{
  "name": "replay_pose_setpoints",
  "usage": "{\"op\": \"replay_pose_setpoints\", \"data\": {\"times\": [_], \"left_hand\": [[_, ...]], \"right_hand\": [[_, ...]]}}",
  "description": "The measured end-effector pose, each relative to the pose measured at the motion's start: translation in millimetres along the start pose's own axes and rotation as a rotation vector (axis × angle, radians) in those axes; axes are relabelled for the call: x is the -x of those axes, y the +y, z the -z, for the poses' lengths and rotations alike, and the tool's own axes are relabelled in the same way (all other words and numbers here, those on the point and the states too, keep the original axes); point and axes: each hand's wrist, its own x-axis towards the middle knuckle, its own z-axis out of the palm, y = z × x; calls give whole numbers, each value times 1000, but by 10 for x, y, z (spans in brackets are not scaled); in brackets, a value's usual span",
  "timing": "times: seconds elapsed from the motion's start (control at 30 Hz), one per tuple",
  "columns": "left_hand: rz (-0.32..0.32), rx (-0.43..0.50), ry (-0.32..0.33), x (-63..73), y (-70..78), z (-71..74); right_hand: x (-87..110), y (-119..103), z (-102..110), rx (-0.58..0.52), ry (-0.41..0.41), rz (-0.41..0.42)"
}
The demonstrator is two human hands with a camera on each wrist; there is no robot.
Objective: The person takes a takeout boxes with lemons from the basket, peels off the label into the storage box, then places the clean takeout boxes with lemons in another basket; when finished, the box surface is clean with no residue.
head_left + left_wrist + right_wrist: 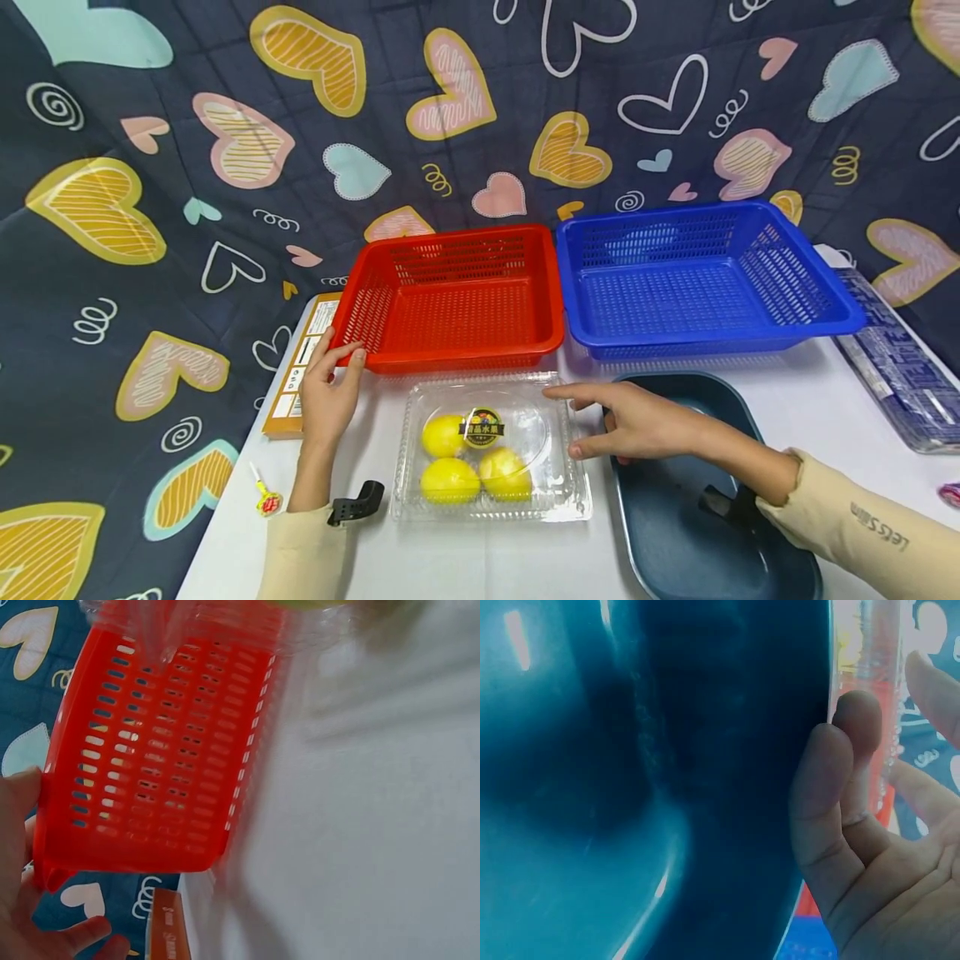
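At the near left corner of the red basket (pixel 450 364), my left hand (pixel 333 392) pinches the rim, thumb on the near side. The left wrist view shows its thumb (pixel 26 787) at the rim and other fingers spread past the corner. A clear lidded plastic box (pixel 555 492) with three lemons (pixel 450 481) and a round label (pixel 482 428) sits before the basket. Over the box's right edge, my right hand (pixel 637 421) reaches with index finger and thumb apart, holding nothing. Its lower fingers curl loosely beside the dark teal basin (pixel 735 787) in the right wrist view.
A blue basket (pixel 705 346) stands right of the red one. The teal basin lies under the right forearm. An orange-edged box (pixel 288 408) and a lollipop (pixel 267 500) lie on the left. A blue plastic-wrapped packet (pixel 903 367) is at far right. Heart-patterned cloth hangs behind.
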Motion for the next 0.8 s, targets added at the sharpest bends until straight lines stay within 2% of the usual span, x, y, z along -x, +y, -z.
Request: {"op": "replay_pose_setpoints", "data": {"times": [0.2, 0.27, 0.33, 0.43, 0.53, 0.8], "left_hand": [[-22, -19, -94, -1, 31, 83], [-33, -54, -114, 10, 52, 110], [-69, -110, -120, 23, 73, 134], [-141, -190, -129, 38, 105, 159], [-226, -231, -155, 46, 172, 181], [-394, -186, -269, 130, 438, 217]], "right_hand": [[22, -42, 104, -11, -77, 1], [26, -56, 145, -17, -87, -2], [28, -67, 182, -20, -81, -2], [22, -73, 228, 1, -54, 14], [12, -76, 269, 26, -7, 42], [-94, -80, 294, 56, 132, 147]]}}
